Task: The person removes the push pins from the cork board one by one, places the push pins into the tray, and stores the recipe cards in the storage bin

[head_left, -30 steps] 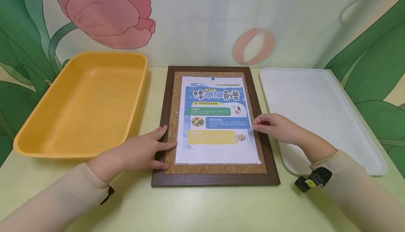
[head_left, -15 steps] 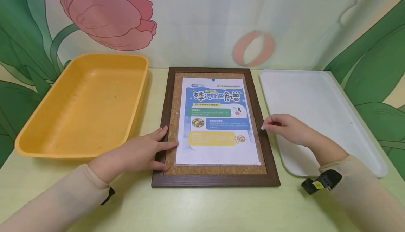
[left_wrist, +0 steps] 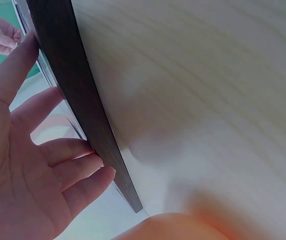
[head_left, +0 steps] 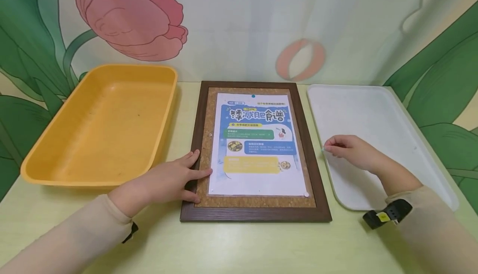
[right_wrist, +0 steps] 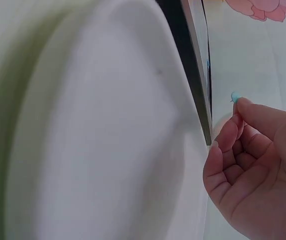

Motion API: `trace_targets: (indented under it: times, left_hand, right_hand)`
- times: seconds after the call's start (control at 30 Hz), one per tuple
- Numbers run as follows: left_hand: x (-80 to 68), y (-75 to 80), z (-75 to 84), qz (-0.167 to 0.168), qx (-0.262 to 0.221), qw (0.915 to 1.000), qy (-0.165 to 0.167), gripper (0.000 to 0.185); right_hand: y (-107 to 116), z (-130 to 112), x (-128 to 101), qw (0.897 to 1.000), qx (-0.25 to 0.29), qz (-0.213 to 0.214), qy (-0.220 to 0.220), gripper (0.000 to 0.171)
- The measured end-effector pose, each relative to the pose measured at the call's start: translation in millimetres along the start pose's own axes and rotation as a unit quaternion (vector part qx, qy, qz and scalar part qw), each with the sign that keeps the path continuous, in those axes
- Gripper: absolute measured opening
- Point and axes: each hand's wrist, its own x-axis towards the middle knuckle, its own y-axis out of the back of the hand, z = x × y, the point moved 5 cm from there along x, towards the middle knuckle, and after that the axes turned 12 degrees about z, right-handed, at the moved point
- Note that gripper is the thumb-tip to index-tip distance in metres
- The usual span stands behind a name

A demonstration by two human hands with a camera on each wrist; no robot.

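A dark wooden frame (head_left: 255,215) with a cork board lies between two trays, a printed paper sheet (head_left: 257,145) pinned on it. My left hand (head_left: 169,180) rests flat on the frame's left edge (left_wrist: 78,100), fingers straight, fingertips touching the sheet's lower left. My right hand (head_left: 345,149) hovers over the left rim of the white tray (head_left: 377,112), curled fingers pinching a small teal pushpin (right_wrist: 235,97). A blue pin (head_left: 253,96) sits at the sheet's top and a white pin (head_left: 306,194) at its lower right corner.
An empty yellow bin (head_left: 101,124) stands left of the frame. The white tray (right_wrist: 93,150) on the right holds nothing visible. A painted wall with flowers and leaves runs along the table's back edge.
My right hand has lifted the teal pin off the sheet's right edge and carried it right, from over the frame to over the white tray's rim. The left hand has stayed put.
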Motion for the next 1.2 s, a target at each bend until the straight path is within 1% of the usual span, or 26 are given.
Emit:
trace_targets:
  times: [0.4,0.67,1.2]
  left_hand:
    - [0.3,-2.8,0.4,-0.003,0.006,1.0,0.004,0.071]
    - [1.1,-2.2,-0.5,0.005,0.008,1.0,0.0,0.071]
    - [-2.2,-0.2,-0.2,0.011,0.002,0.9999,-0.004,0.071]
  right_hand:
    - [10.7,13.8,4.4,1.0,-0.013,0.005,-0.025,0.028]
    - [21.7,21.9,11.8,0.999,-0.029,0.011,-0.04,0.031]
    - [34.6,48.5,24.5,0.994,-0.05,0.003,-0.094,0.039]
